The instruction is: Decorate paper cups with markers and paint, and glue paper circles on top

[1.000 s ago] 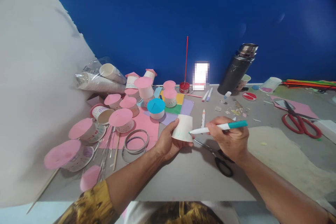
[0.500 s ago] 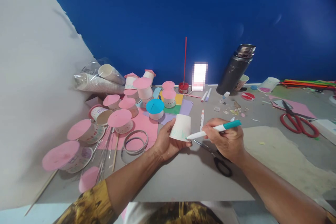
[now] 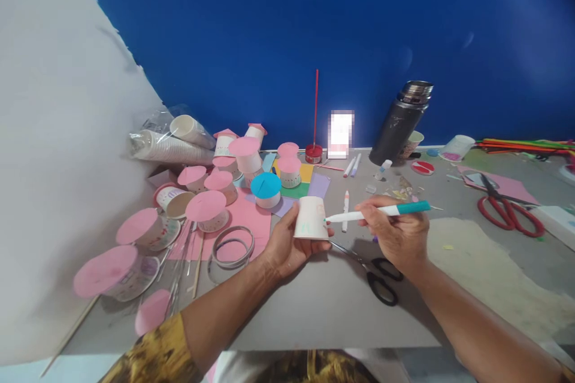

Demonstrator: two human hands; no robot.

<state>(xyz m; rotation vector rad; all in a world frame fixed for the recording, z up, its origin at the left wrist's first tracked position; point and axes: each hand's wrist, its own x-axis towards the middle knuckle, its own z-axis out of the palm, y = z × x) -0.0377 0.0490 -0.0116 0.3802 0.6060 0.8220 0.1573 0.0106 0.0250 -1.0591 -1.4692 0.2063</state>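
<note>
A white paper cup [image 3: 311, 219], turned upside down, rests in my left hand [image 3: 287, 245], whose fingers curl round its lower side. Faint green and orange marks show on the cup's wall. Between the fingers of my right hand [image 3: 399, 233] is a white felt-tip marker [image 3: 386, 211] with a teal end, its tip at the right side of the cup. Black-handled scissors [image 3: 372, 272] lie on the table below my hands. Another marker [image 3: 345, 210] lies just behind, between cup and right hand.
Several pink-topped paper cups [image 3: 206, 209] and one blue-topped cup [image 3: 266, 188] crowd the left. Coiled wire [image 3: 232, 246] lies near my left forearm. A dark flask [image 3: 399, 125] leans at the back. Red-handled scissors [image 3: 510, 212] lie at right.
The cup has turned in my left hand, so other marks face me. The marker has moved slightly up and right, its tip now higher on the cup's side.
</note>
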